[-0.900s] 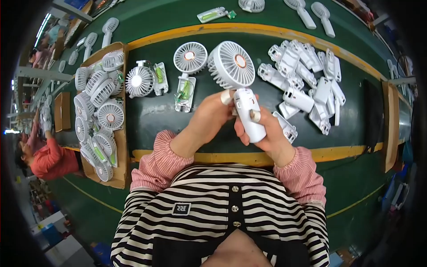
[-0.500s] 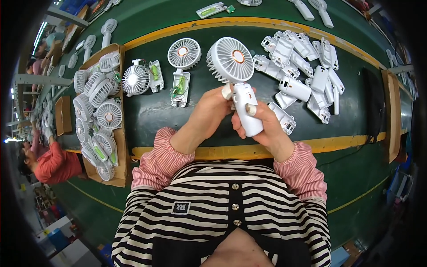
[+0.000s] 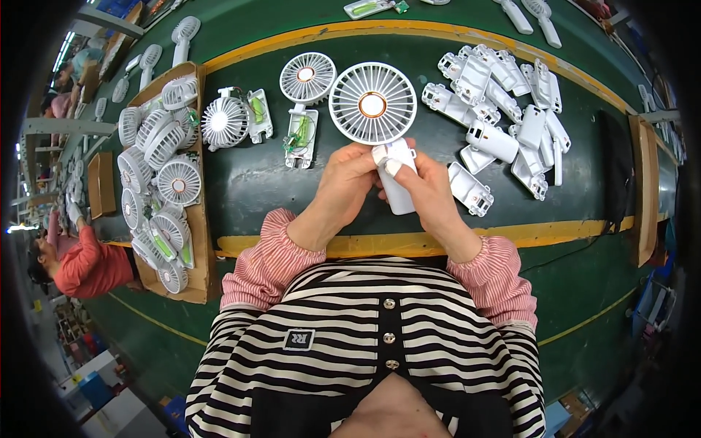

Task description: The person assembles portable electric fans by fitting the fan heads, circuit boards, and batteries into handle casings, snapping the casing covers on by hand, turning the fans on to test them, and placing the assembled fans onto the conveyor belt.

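Note:
Between my two hands is a white handheld fan (image 3: 373, 103) with an orange ring round its hub. Its round head points away from me and its handle (image 3: 399, 191) toward me. My left hand (image 3: 343, 182) grips the neck side, with the covered thumb on the top of the handle. My right hand (image 3: 431, 190) wraps the handle from the right, its covered thumb pressing near the neck. Left of it lies an open fan (image 3: 307, 77) whose handle half (image 3: 300, 139) shows green and wiring. Another open fan (image 3: 225, 123) rests farther left beside a handle shell (image 3: 259, 117).
A cardboard box (image 3: 197, 252) full of fan heads stands at the left. White handle shells (image 3: 491, 141) are heaped at the right. A yellow edge (image 3: 343, 244) borders the green bench. A cardboard piece (image 3: 645, 190) stands far right. At far left a person in red (image 3: 95, 259) works.
The fan has turned so its head faces up more squarely and sits slightly left. Both thumbs have come together near the neck; my right hand has shifted up the handle.

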